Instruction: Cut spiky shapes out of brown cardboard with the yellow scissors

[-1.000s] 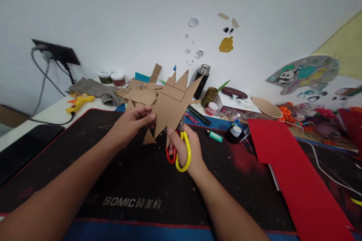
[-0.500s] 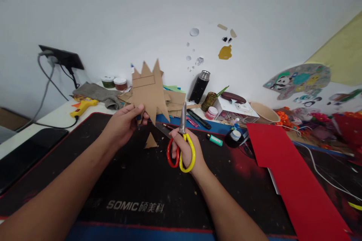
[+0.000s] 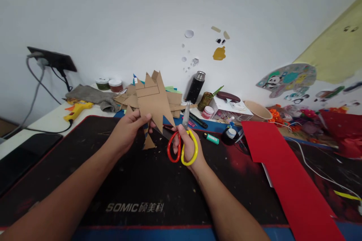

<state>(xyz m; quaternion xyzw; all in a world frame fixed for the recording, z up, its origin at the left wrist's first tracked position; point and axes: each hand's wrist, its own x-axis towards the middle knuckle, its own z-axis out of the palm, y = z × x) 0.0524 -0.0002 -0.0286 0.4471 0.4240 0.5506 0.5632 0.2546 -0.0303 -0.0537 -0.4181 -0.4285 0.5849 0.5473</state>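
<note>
Between the thumb and fingers of my left hand point(image 3: 135, 125) is a brown cardboard cutout point(image 3: 154, 103), its edge cut into pointed spikes at top and bottom, with a drawn rectangle near the top. My right hand point(image 3: 190, 145) is closed around scissors point(image 3: 186, 118) with one red and one yellow handle loop. Their blades point up, just right of the cutout's lower right spike, and look closed. A small triangular cardboard scrap point(image 3: 149, 142) lies on the black desk mat point(image 3: 130, 180) below the cutout.
Cardboard scraps point(image 3: 128, 98) are piled behind the cutout. A yellow glue gun point(image 3: 78, 110) and a phone point(image 3: 28, 158) lie left. Toward the back stand a black flask point(image 3: 195, 86) and a white box point(image 3: 232, 107). A teal lighter point(image 3: 211, 138) and red sheet point(image 3: 277, 165) lie right.
The cardboard cutout has moved lower and slightly right with my left hand, closer to the scissors. The scissors have shifted a little to the right. The camera view has turned slightly.
</note>
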